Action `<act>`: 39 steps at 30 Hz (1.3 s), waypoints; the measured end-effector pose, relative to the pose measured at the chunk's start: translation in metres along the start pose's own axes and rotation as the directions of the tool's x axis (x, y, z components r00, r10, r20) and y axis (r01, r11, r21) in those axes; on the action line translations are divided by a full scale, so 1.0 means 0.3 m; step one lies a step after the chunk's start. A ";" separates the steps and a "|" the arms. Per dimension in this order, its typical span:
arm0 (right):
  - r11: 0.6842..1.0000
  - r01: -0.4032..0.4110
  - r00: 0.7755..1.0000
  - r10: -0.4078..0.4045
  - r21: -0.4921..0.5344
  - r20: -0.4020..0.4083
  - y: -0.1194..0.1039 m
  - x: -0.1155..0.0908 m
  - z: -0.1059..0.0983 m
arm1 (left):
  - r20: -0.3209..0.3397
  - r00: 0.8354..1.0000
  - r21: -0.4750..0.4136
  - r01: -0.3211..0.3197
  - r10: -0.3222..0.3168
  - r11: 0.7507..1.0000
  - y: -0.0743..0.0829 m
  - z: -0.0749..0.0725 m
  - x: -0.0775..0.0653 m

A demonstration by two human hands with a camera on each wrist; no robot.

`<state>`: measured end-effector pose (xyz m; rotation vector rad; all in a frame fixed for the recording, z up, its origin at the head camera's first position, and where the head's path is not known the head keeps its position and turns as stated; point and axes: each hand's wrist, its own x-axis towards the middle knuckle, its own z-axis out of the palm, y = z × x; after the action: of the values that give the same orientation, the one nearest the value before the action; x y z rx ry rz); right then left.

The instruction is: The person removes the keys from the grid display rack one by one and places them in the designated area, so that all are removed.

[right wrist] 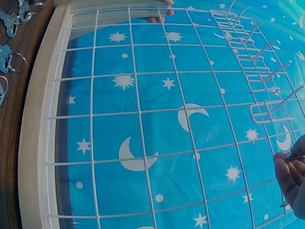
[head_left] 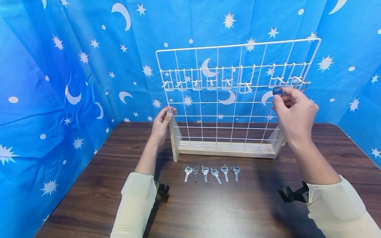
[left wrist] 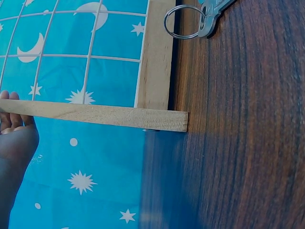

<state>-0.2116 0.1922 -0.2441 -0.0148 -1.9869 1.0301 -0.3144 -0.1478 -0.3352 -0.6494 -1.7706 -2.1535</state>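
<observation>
A white wire grid rack (head_left: 217, 102) stands upright on a wooden base (head_left: 226, 151), with several white hooks (head_left: 227, 82) along its upper part. My left hand (head_left: 161, 125) grips the top of the left wooden upright (head_left: 174, 140); in the left wrist view its fingers (left wrist: 15, 119) show beyond the wood. High at the rack's right side, my right hand (head_left: 297, 114) pinches a key (head_left: 277, 91) by thumb and fingertips, its dark head showing and the rest hidden. A metal ring (head_left: 301, 86) shows above that hand, by the rightmost hook.
Several silver keys (head_left: 205, 172), some with rings, lie in a row on the dark wood table (head_left: 226, 205) in front of the base. A blue cloth (head_left: 190, 19) with moons and stars hangs behind and at both sides.
</observation>
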 end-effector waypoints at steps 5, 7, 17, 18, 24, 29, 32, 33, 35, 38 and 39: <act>1.000 0.013 1.000 -0.013 0.025 -0.014 -0.003 -0.003 -0.004 | 0.001 1.000 -0.008 0.000 0.000 1.000 0.000 -0.001 0.000; 0.999 0.013 1.000 -0.012 0.039 -0.019 -0.004 -0.006 -0.006 | -0.001 1.000 -0.010 -0.003 0.003 1.000 0.000 -0.001 0.000; 0.995 0.039 0.998 -0.035 0.090 -0.044 -0.021 -0.027 -0.021 | 0.011 1.000 -0.010 -0.009 0.009 1.000 0.005 0.001 -0.003; 0.994 0.038 0.998 -0.034 0.099 -0.046 -0.023 -0.029 -0.022 | 0.011 1.000 -0.012 -0.009 0.009 1.000 0.005 0.001 -0.003; 0.990 0.041 0.998 -0.034 0.134 -0.060 -0.032 -0.031 -0.027 | 0.014 1.000 -0.017 -0.015 0.015 1.000 0.002 0.002 -0.003; 0.986 0.057 0.996 -0.046 0.157 -0.071 -0.036 -0.029 -0.028 | 0.007 1.000 -0.013 -0.015 0.015 1.000 0.001 0.002 -0.004; 0.984 0.060 0.996 -0.049 0.166 -0.072 -0.040 -0.030 -0.031 | 0.005 1.000 -0.009 -0.011 0.011 1.000 0.001 0.003 -0.003; 0.984 0.062 0.996 -0.051 0.168 -0.072 -0.041 -0.031 -0.033 | 0.006 1.000 -0.007 -0.010 0.010 1.000 0.001 0.003 -0.003; 0.983 0.063 0.996 -0.051 0.171 -0.073 -0.044 -0.032 -0.035 | 0.006 1.000 -0.006 -0.007 0.007 1.000 0.001 0.003 -0.001; 0.984 0.066 0.996 -0.055 0.165 -0.071 -0.047 -0.037 -0.038 | 0.007 1.000 -0.007 -0.007 0.007 1.000 0.001 0.003 0.000; 0.984 0.066 0.996 -0.056 0.163 -0.070 -0.048 -0.039 -0.040 | 0.008 1.000 -0.009 -0.008 0.008 1.000 0.001 0.003 -0.001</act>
<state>-0.1909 0.1861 -0.2393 0.1008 -1.8271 1.1372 -0.3139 -0.1471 -0.3348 -0.6675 -1.7599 -2.1579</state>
